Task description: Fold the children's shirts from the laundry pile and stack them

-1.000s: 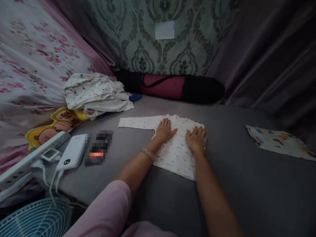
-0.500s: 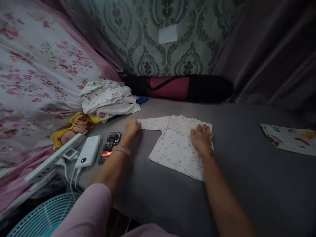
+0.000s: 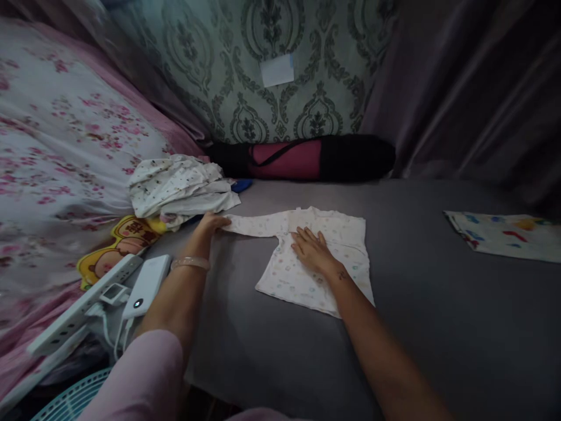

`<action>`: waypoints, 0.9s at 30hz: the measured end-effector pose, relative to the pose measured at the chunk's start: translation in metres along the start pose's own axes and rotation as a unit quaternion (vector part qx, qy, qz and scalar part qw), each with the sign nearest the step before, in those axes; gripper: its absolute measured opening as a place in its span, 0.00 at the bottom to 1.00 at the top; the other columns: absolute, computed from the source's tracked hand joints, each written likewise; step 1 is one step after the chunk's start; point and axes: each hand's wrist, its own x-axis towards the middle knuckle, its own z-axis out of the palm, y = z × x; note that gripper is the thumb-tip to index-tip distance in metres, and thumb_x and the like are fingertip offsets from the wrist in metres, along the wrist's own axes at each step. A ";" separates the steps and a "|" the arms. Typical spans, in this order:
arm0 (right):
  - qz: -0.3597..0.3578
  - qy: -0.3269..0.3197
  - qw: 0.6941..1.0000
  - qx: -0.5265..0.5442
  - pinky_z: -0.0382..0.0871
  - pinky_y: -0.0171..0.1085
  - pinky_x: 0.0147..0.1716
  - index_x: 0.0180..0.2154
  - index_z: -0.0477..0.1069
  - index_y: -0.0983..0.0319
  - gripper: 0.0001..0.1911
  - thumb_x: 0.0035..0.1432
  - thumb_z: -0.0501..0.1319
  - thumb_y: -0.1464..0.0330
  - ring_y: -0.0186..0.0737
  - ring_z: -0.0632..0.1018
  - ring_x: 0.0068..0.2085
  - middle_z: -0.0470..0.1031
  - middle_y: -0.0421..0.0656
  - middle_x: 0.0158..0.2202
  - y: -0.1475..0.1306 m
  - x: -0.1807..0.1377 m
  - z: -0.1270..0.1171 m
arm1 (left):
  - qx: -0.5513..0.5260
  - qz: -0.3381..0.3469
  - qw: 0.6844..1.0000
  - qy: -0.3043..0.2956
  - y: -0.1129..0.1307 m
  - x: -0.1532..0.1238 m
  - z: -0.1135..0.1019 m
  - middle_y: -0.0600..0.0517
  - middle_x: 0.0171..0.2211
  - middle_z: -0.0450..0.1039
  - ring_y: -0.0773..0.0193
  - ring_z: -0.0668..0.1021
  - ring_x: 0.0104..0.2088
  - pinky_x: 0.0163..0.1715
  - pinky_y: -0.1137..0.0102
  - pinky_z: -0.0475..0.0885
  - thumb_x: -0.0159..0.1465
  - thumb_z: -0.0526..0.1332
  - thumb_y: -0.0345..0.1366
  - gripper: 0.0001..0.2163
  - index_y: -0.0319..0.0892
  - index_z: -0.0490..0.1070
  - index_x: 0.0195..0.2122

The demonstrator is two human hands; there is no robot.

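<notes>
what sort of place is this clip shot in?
Probably a home bedroom: a grey padded bed-like surface with a pink floral quilt heaped alongside, damask-patterned wallpaper behind, and a small white printed baby shirt laid flat on it.

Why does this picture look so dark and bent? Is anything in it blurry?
Head view: dim, soft light, no glare; the curtain sinks into shadow. Head view again: the wide lens bows the wallpaper and stretches everything near the edges. The baby shirt under the right hand looks reasonably sharp.
</notes>
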 end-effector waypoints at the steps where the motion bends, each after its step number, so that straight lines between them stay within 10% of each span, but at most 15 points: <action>1: -0.001 0.005 1.000 0.010 0.33 0.54 0.66 0.66 0.54 0.62 0.28 0.69 0.41 0.60 0.46 0.47 0.69 0.47 0.45 0.70 0.001 0.000 0.000 | -0.009 -0.042 0.999 -0.024 0.009 -0.003 -0.001 0.55 0.16 0.64 0.60 0.74 0.23 0.25 0.68 0.70 0.50 0.65 0.29 0.08 0.41 0.63 0.24; 8: 0.071 0.149 0.959 0.232 0.57 0.40 0.61 0.57 0.68 0.62 0.22 0.66 0.48 0.63 0.40 0.68 0.60 0.69 0.47 0.59 0.014 0.009 -0.009 | -0.089 0.024 0.996 -0.003 0.087 -0.034 0.028 0.58 0.27 0.66 0.70 0.71 0.25 0.27 0.74 0.69 0.53 0.61 0.25 0.21 0.39 0.62 0.49; 15: 0.194 0.194 0.753 0.599 0.73 0.42 0.44 0.49 0.69 0.66 0.26 0.68 0.42 0.55 0.43 0.79 0.46 0.76 0.56 0.49 0.044 0.010 -0.026 | -0.169 0.192 0.962 -0.092 0.130 -0.090 0.117 0.49 0.39 0.73 0.67 0.77 0.32 0.34 0.71 0.73 0.56 0.61 0.30 0.28 0.39 0.57 0.58; 21: 0.266 0.139 0.712 0.634 0.75 0.44 0.37 0.52 0.64 0.66 0.41 0.64 0.24 0.49 0.45 0.80 0.40 0.77 0.57 0.43 0.060 0.002 -0.044 | -0.191 0.202 0.926 -0.256 0.111 -0.120 0.162 0.42 0.48 0.75 0.59 0.78 0.45 0.42 0.67 0.74 0.63 0.60 0.41 0.23 0.40 0.61 0.58; 27: 0.281 0.204 0.696 0.629 0.75 0.42 0.34 0.54 0.63 0.62 0.22 0.58 0.56 0.62 0.43 0.79 0.33 0.77 0.46 0.35 0.066 0.005 -0.035 | -0.152 0.081 0.985 -0.025 0.050 -0.077 0.165 0.43 0.40 0.77 0.62 0.79 0.42 0.44 0.66 0.74 0.66 0.47 0.32 0.15 0.37 0.68 0.49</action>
